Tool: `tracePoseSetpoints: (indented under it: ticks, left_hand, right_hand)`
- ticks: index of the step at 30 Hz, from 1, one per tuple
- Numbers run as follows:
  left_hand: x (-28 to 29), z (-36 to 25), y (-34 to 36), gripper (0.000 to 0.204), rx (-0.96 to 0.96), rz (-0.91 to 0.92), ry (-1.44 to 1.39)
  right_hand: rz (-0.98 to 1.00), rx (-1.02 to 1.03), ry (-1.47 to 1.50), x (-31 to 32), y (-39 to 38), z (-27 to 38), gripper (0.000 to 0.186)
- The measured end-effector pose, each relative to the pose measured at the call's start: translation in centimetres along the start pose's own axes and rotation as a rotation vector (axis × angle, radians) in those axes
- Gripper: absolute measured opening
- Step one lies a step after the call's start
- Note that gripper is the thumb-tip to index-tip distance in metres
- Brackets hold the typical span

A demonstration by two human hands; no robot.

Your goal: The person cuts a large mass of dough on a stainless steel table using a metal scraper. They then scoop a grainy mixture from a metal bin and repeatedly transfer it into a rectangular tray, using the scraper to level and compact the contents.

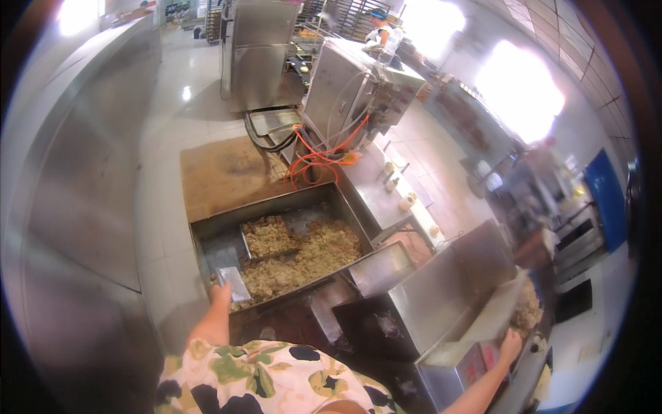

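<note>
My left hand [221,295] is closed round a flat, shiny metal scraper [233,283] at the near left corner of a large metal tray [279,212]. A crumbly, yellow-brown mixture [324,252] fills much of that tray. Inside it, a smaller rectangular pan [243,238] is heaped with the same mixture. Far to the right, my right hand [511,345] has its fingers curled beside a steel machine box [452,369]. A blurred, pale panel [493,307] and a clump of similar mixture [528,310] are next to it; what the fingers grip is not clear.
Beyond the tray lie a brown board [227,172] and tangled orange hoses [317,165]. Steel cabinets [258,55] stand farther back, with a person [383,38] behind. A ledge [407,186] carries small bottles. A long steel wall [83,172] runs along the left.
</note>
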State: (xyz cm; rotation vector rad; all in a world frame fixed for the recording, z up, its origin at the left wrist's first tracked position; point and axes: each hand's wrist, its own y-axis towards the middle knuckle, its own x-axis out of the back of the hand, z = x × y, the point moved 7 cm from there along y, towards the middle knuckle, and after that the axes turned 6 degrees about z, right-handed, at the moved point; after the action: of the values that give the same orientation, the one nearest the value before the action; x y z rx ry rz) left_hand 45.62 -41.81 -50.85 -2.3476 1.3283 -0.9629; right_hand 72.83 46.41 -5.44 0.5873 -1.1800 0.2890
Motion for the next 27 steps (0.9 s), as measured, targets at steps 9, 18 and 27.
tracePoseSetpoints:
  ticks: [9,18,27]
  left_hand:
    - [-1.1,-1.3,-1.8,0.049,0.008,0.072,0.176]
    - [-2.7,-2.0,-2.8,0.045,-0.046,0.050,0.457]
    - [-7.5,-5.5,-5.1,0.043,-0.161,0.171,0.281]
  right_hand:
    - [-0.110,0.016,0.144,1.0,0.4,-1.4,0.021]
    - [-0.086,-0.092,0.454,-2.0,1.8,-1.2,0.021]
    - [-0.283,0.003,0.216,0.2,2.3,-4.2,0.044]
